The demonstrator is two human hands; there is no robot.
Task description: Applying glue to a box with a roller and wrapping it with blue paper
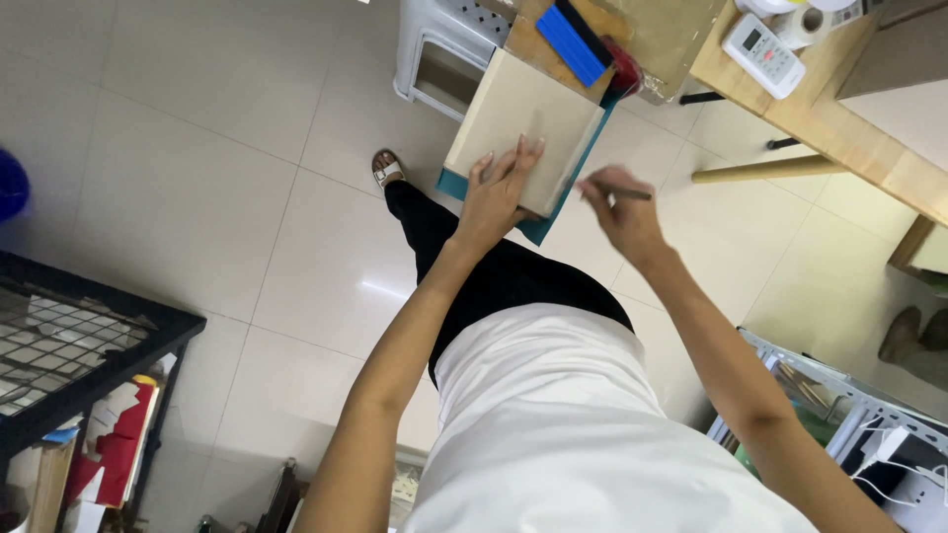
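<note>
Board (518, 123), flat, beige and seemingly stiff and light, rests on a teal sheet (538, 229) over the knee, pinned by the left hand (499, 188) with fingers spread flat, while the right hand (617, 212) pinches a thin tool (622, 194) at its near edge.

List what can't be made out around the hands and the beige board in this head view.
- Tip of the thin tool in the right hand: too small and blurred.
- Beige board under the left hand: partly covered by the palm.
- Teal sheet beneath: mostly hidden by the board.
- Blue block: far end cut off by the top edge.
</note>
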